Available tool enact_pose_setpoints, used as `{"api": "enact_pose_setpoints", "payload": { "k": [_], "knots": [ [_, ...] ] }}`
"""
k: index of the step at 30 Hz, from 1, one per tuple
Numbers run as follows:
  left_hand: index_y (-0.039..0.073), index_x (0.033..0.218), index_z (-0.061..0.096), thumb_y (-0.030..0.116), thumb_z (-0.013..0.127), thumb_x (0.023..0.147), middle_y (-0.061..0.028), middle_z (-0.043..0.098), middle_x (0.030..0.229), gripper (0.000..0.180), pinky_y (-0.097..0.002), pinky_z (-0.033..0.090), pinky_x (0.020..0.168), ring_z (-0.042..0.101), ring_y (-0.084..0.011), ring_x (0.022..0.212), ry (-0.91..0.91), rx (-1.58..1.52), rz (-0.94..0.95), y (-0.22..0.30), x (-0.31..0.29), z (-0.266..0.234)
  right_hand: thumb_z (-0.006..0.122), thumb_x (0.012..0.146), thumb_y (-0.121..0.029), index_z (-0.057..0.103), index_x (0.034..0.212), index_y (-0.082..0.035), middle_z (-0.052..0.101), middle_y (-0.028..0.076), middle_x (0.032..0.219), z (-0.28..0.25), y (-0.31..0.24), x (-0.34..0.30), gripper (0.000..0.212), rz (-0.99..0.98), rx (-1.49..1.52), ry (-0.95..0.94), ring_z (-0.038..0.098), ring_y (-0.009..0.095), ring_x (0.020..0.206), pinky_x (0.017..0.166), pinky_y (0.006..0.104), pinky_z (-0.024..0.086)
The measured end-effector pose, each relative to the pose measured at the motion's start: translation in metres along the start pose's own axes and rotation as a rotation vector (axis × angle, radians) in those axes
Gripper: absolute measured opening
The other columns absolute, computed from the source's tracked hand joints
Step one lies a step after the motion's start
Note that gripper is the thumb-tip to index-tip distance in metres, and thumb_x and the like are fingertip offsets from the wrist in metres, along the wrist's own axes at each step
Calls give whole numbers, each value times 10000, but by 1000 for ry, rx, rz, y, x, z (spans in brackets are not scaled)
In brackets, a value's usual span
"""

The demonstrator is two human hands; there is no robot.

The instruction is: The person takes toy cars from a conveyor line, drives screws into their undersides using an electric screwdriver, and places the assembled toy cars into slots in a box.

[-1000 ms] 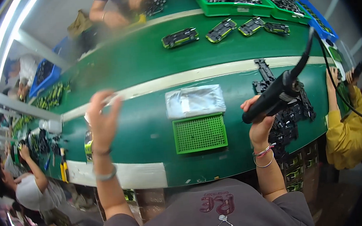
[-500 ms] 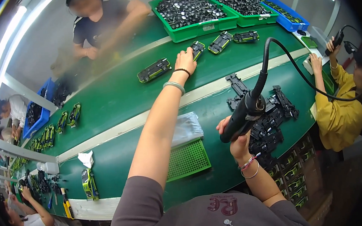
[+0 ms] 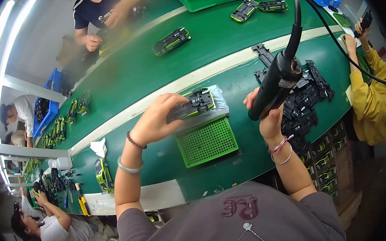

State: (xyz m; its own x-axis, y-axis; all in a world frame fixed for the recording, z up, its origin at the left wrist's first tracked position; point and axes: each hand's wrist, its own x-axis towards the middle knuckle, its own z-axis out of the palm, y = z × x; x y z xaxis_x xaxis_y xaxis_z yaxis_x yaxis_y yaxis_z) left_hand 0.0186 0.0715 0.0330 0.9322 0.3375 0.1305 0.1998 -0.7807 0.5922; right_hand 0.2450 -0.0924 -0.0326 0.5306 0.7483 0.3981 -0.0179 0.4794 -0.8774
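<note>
1. Step in hand, seemingly: positioning an upturned toy car [image 3: 202,101] over the silvery pouch [image 3: 220,100], at twelve o'clock of the green basket [image 3: 207,141].
2. Left hand [image 3: 157,119]: fingers and thumb curl round the car's nine o'clock end.
3. Right hand [image 3: 271,119]: fingers wrap a black power driver [image 3: 276,84], two o'clock from the basket.
4. The next move seems to call for a steady car and careful driver aim.

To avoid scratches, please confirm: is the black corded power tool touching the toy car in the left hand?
Apart. In the head view, green table shows between the corded power tool and the toy car.
</note>
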Motion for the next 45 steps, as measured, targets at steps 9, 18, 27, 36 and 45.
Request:
{"api": "enact_pose_setpoints", "payload": {
  "k": [9,18,27,36,45],
  "knots": [
    [93,1158,540,132,697,700,-179,493,1196,485,-418,398,946,474,-356,1095,169,235,36,5,-17,30,459,701,-782,552,836,25,548,71,683,3,0,-3,823,-24,20,12,553,154,671,651,299,462],
    [149,1099,590,149,670,718,-136,539,1103,389,-393,442,791,549,-303,913,276,495,128,-2,-16,47,282,495,-955,436,832,-22,490,82,640,27,-22,-7,1004,70,58,86,497,165,551,520,305,443],
    [127,1075,584,131,655,721,-114,533,1113,361,-396,433,858,519,-300,1049,292,543,132,2,-14,50,244,422,-981,448,828,-13,507,84,629,61,-27,-28,1069,-19,316,-154,515,166,538,509,280,449],
    [133,1085,575,148,636,742,-125,524,1131,348,-381,437,789,526,-284,1025,311,474,147,-6,-17,53,191,478,-972,436,831,-40,500,77,613,66,-15,-34,1027,71,246,-71,492,164,514,508,282,434],
    [131,1092,572,143,638,739,-129,528,1133,359,-383,438,794,532,-285,1017,308,463,142,-7,-17,53,195,490,-966,431,836,-33,502,82,614,66,-12,-35,1024,112,176,-84,497,165,518,514,281,440]
  ]
}}
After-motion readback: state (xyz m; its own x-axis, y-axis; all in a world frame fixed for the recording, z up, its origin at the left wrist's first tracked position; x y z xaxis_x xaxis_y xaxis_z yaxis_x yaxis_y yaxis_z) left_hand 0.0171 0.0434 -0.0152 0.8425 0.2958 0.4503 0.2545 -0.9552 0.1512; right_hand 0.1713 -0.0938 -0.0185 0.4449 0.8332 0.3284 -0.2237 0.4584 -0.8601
